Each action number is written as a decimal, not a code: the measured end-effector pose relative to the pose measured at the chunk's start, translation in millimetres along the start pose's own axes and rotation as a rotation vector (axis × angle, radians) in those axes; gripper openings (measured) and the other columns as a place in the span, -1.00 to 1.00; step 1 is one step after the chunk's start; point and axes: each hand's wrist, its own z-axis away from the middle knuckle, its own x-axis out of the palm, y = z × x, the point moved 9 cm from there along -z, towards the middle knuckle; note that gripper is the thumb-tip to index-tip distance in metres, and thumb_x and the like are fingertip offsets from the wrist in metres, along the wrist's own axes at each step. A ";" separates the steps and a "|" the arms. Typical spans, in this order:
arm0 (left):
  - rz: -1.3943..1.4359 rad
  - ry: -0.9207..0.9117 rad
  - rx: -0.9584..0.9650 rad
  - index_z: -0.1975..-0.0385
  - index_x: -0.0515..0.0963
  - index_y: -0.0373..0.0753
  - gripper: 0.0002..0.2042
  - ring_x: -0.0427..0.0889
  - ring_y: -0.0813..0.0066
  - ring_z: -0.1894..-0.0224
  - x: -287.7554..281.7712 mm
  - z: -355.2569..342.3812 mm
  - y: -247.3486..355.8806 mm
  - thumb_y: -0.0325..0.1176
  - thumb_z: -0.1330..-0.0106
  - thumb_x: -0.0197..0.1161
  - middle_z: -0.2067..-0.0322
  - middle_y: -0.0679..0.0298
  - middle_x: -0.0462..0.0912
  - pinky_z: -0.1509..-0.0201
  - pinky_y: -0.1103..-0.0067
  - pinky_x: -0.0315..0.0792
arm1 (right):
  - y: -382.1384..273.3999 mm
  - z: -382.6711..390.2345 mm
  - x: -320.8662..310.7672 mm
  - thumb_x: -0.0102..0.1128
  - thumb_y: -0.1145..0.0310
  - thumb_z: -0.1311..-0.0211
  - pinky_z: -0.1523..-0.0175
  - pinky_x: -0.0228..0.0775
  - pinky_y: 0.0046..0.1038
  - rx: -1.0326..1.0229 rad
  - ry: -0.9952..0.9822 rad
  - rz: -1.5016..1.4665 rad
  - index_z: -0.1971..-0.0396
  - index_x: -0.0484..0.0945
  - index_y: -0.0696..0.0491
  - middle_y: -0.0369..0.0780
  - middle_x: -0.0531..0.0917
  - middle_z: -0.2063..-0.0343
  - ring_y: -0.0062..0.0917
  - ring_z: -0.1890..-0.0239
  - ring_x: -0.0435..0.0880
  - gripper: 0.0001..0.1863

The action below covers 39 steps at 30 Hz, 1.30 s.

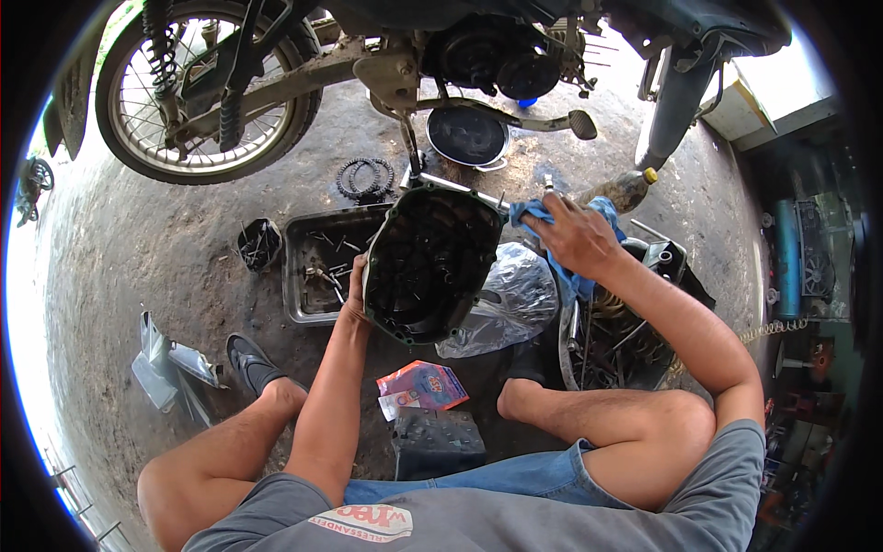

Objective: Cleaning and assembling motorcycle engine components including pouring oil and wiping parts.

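Note:
My left hand point(355, 296) grips the left rim of a black, rounded engine cover point(430, 262), held upright with its hollow inside facing me. My right hand point(575, 235) clutches a blue rag point(541, 213) against the cover's upper right edge; more of the rag hangs below my wrist. I squat on the dirty concrete floor with both knees apart.
A motorcycle point(368, 64) stands ahead, its rear wheel point(207, 87) at the upper left. A metal tray point(317, 262) with bolts lies to the left, ring plates point(365, 178) behind it. A crumpled plastic bag point(504, 304), a colourful packet point(423, 385), a bottle point(621, 189) and a tool crate point(616, 345) lie near.

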 end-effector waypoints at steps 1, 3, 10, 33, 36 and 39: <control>-0.020 0.035 0.005 -0.21 0.56 -0.24 -0.37 0.70 0.15 -0.07 -3.1 -0.5 0.0 0.14 -0.30 0.19 -0.05 0.08 0.71 -0.22 0.25 0.59 | -3.4 -3.5 -5.8 0.17 0.42 -0.32 0.29 0.66 -0.42 -0.029 0.044 -0.010 -0.23 0.60 -0.16 -0.18 0.46 0.09 -0.33 0.06 0.66 -0.53; -0.004 0.013 0.017 -0.25 0.53 -0.21 -0.37 0.68 0.15 -0.11 0.2 -3.6 -0.9 0.13 -0.32 0.17 -0.10 0.09 0.68 -0.25 0.22 0.58 | -6.2 -11.5 -8.6 0.17 0.43 -0.33 0.29 0.67 -0.41 -0.024 0.052 0.080 -0.26 0.58 -0.16 -0.17 0.45 0.08 -0.32 0.07 0.66 -0.51; -0.026 -0.249 0.097 -0.46 0.30 -0.18 -0.38 0.46 0.17 -0.37 35.6 -5.4 0.5 0.03 -0.52 0.12 -0.40 0.09 0.40 -0.45 0.20 0.41 | -18.5 -17.9 -1.7 0.13 0.45 -0.34 0.32 0.66 -0.41 -0.059 0.011 0.139 -0.32 0.53 -0.18 -0.18 0.44 0.09 -0.32 0.08 0.66 -0.47; 0.209 -0.127 0.164 -0.46 0.31 -0.09 -0.19 0.46 0.08 -0.38 71.7 -13.6 12.4 0.39 -0.37 -0.05 -0.40 0.11 0.41 -0.44 0.06 0.39 | -64.8 -26.7 -29.7 0.33 0.42 -0.15 0.20 0.61 -0.23 -0.014 0.101 -0.326 -0.29 0.50 -0.01 -0.12 0.45 0.11 -0.23 0.11 0.67 -0.37; 0.267 -0.143 0.148 -0.46 0.30 -0.06 -0.15 0.47 0.07 -0.37 67.4 -11.7 3.1 0.44 -0.32 -0.04 -0.40 0.12 0.40 -0.44 0.07 0.38 | -78.9 -28.0 -24.2 0.33 0.40 -0.16 0.22 0.60 -0.24 -0.054 0.100 -0.346 -0.28 0.48 0.08 -0.10 0.46 0.08 -0.23 0.14 0.68 -0.38; 0.208 -0.086 0.205 -0.46 0.30 -0.04 -0.14 0.48 0.06 -0.36 58.9 -14.3 1.2 0.44 -0.29 0.01 -0.39 0.14 0.42 -0.44 0.09 0.39 | -92.3 -20.6 -18.5 0.32 0.38 -0.17 0.24 0.59 -0.25 -0.054 0.071 -0.397 -0.29 0.44 0.17 -0.08 0.47 0.06 -0.23 0.16 0.69 -0.36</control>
